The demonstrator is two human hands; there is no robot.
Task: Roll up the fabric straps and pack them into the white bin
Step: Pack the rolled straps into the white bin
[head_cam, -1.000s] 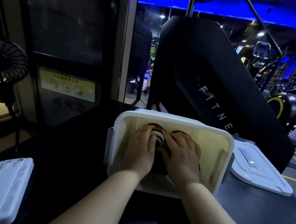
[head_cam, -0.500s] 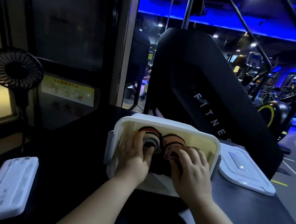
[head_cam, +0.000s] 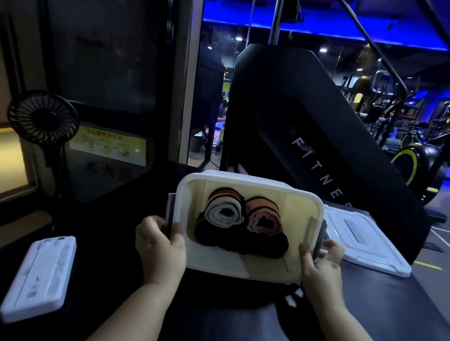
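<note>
The white bin [head_cam: 302, 206] stands on the dark table in front of me, its open top facing the camera. Inside lie rolled fabric straps: a white-centred roll [head_cam: 223, 212] at left, a pink-centred roll [head_cam: 264, 220] at right, and black rolls [head_cam: 238, 241] below them. My left hand [head_cam: 160, 244] grips the bin's left side at the grey latch. My right hand [head_cam: 322, 264] grips the bin's right side at the other latch. Both thumbs rest over the rim.
The bin's white lid [head_cam: 361, 237] lies flat on the table to the right. A white flat device [head_cam: 40, 276] lies at the near left. A small black fan [head_cam: 43, 118] stands at the left. A black fitness machine [head_cam: 318, 141] rises behind the bin.
Both hands have come out of the bin, where they were pressing on the rolls, and now hold its two sides. The rolls are uncovered.
</note>
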